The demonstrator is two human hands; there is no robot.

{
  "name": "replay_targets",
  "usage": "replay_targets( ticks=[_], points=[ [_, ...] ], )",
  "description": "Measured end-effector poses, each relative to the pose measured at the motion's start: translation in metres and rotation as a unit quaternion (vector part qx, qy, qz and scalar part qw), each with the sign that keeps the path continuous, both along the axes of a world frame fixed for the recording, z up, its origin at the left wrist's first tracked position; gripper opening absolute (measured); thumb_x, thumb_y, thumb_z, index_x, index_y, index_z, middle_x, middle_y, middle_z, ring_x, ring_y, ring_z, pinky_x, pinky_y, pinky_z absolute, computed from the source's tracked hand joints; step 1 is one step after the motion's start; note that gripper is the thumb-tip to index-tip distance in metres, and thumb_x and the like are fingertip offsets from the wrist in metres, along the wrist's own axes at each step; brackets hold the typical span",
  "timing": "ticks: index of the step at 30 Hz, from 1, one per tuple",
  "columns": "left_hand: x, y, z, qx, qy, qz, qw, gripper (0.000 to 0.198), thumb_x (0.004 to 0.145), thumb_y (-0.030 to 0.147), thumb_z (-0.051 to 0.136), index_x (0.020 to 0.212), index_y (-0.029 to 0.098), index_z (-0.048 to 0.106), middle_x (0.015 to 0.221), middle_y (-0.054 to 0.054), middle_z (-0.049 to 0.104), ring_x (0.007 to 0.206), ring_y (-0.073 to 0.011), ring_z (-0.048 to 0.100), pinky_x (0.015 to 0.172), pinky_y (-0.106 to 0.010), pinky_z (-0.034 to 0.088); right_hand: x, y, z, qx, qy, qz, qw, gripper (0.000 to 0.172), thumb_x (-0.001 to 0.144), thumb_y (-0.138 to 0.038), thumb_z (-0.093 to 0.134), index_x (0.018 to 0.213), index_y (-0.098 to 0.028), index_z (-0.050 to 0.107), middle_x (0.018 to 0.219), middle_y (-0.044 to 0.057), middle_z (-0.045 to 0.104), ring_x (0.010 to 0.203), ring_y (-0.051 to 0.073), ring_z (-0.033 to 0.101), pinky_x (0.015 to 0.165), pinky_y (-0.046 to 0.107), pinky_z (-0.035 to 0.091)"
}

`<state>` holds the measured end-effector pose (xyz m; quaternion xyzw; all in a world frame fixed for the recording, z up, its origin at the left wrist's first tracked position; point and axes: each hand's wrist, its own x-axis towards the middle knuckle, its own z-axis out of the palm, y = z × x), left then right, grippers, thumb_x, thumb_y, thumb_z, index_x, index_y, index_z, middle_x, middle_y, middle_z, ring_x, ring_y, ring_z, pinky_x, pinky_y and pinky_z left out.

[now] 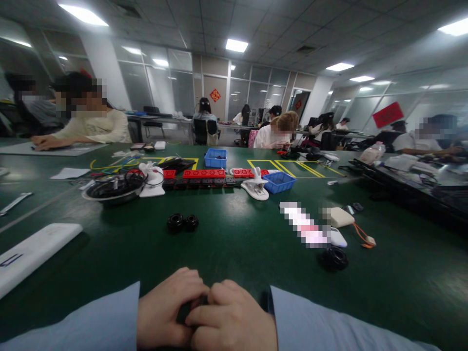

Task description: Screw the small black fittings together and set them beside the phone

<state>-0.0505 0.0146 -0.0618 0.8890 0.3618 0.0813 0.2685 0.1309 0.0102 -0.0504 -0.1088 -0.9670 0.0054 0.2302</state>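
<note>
At the front edge of the green table, my left hand (166,304) and my right hand (234,317) are pressed together, with their fingers curled in. Between them is a small dark gap, and I cannot make out whether anything is held there. The nearest items ahead are two shiny black rings (175,222), side by side on the table (226,243). Another black coiled ring (335,258) lies to the right of my right hand.
A white slab (36,248) lies at left, with a wrench (15,204) beyond it. A metal bowl (109,194), white clamp stands (256,187), a red block row (204,173) and blue bins (279,182) stand farther back. A beige pouch (340,217) lies at right. Several people sit around.
</note>
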Motion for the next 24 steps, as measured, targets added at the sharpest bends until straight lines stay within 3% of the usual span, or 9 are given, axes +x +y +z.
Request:
replay_targets(
  ticks=[6,14,21,24],
  points=[
    [-0.001,0.0,-0.003,0.011,-0.025,-0.005,1.0,0.02,0.061,0.026,0.066,0.073,0.018,0.051,0.069,0.002,0.051,0.067,-0.0147,0.047,0.062,-0.028,0.032,0.004,0.001,-0.003,-0.031,-0.033,0.005,0.999,0.023,0.091,-0.032,0.047,0.074,-0.023,0.058,0.093,-0.012,0.066,0.075,0.012,0.042,0.054,0.03,0.026],
    [-0.001,0.0,0.0,0.028,-0.031,-0.013,0.999,0.024,0.069,0.039,0.062,0.074,0.018,0.051,0.07,0.002,0.052,0.067,-0.0148,0.047,0.063,-0.028,0.034,0.009,0.003,-0.013,-0.046,-0.043,0.031,0.998,0.019,0.091,-0.037,0.047,0.08,-0.026,0.059,0.106,-0.019,0.063,0.087,0.01,0.044,0.064,0.03,0.032],
    [-0.003,0.0,-0.003,0.026,-0.043,-0.015,0.999,0.031,0.072,0.048,0.062,0.085,0.021,0.055,0.073,0.001,0.056,0.07,-0.0166,0.048,0.066,-0.029,0.036,0.01,-0.001,-0.008,-0.039,-0.014,0.046,0.998,0.019,0.093,-0.037,0.043,0.094,-0.031,0.061,0.097,-0.012,0.066,0.077,0.01,0.046,0.063,0.028,0.033],
    [-0.003,0.0,-0.003,0.024,-0.035,-0.01,0.999,0.027,0.071,0.042,0.063,0.084,0.021,0.055,0.074,0.001,0.055,0.07,-0.0168,0.048,0.067,-0.03,0.036,0.011,-0.003,-0.003,-0.045,0.02,0.026,0.998,0.022,0.094,-0.035,0.038,0.1,-0.028,0.058,0.1,-0.008,0.066,0.08,0.012,0.047,0.067,0.029,0.034]
  ],
)
